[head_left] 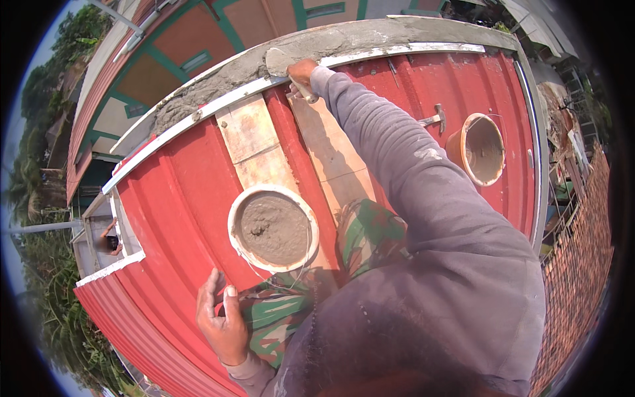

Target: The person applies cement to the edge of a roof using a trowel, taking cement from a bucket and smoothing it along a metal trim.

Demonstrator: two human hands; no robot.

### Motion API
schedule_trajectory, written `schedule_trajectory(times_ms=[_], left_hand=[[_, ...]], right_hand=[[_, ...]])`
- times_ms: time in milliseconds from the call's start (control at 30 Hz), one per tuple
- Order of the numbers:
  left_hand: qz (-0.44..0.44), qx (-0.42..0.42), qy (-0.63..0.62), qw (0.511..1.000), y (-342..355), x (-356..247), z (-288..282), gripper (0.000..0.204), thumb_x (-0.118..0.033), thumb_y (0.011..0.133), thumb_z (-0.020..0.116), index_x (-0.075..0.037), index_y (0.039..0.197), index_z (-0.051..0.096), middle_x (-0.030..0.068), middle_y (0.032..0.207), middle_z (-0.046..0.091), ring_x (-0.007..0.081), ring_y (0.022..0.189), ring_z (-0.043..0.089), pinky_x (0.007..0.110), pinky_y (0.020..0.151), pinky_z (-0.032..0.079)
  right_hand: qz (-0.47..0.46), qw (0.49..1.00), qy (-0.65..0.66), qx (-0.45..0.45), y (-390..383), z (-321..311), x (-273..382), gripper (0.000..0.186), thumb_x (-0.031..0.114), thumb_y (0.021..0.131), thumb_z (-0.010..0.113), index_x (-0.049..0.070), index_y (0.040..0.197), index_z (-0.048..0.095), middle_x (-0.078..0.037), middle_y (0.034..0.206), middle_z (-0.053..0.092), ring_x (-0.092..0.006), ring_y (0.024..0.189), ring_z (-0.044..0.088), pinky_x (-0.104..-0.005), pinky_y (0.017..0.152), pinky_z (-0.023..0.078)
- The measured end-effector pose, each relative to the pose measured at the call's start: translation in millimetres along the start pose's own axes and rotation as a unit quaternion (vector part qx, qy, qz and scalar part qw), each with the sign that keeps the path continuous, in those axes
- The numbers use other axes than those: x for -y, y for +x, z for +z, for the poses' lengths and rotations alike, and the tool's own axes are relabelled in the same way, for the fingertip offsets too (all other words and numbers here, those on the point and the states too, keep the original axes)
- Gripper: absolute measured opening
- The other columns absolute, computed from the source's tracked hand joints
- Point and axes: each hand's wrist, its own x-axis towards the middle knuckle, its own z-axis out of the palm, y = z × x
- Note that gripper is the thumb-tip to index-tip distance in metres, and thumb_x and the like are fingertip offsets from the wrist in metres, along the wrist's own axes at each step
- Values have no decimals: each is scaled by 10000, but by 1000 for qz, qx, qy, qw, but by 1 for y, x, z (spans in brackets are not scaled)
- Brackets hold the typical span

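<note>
My right hand (pixel 304 73), at the end of an outstretched arm, is closed round the handle of a trowel (pixel 279 61). The trowel's blade lies against the wet grey mortar (pixel 231 74) along the top of a low wall. Fingers curved and thumb apart, my left hand (pixel 225 324) holds nothing and hovers over the red roof beside my knee. Just beyond it, a bucket of mortar (pixel 273 228) stands between my legs and the wall, with its thin wire handle hanging down on the near side.
Pale planks (pixel 254 142) lie on the red metal roof (pixel 192 178). A white-edged board (pixel 198 116) runs along the wall's near side. To the right are a hammer (pixel 436 119) and a second bucket (pixel 483 149), tilted. Another person (pixel 109 243) is at the far left.
</note>
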Motion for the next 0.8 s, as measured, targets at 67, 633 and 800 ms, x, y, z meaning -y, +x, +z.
schedule_trajectory(times_ms=[67,633,800], left_hand=[[7,3,7,1000,0,4,0,405,-111,1047,646,52,1417,666,177,1296,719,245,1194,695,392,1072,527],[-4,0,6,1000,4,3,3,397,-44,1015,666,90,1388,669,189,1261,713,277,1194,689,404,1060,521],[-15,-1,1,1000,1,6,2,403,-57,1026,662,90,1402,657,180,1264,707,274,1194,684,401,1055,519]], right_hand=[[-63,992,-109,-20,-11,-1,2,408,293,1045,535,-78,1113,691,-226,930,754,-324,719,753,-474,614,637],[-99,826,-537,-137,-10,-301,-28,334,288,1107,563,54,1310,686,-178,1111,777,-364,902,770,-480,798,644],[0,870,-445,-213,-3,-367,-37,409,378,1104,569,4,1205,700,-186,939,772,-352,768,761,-497,660,620]])
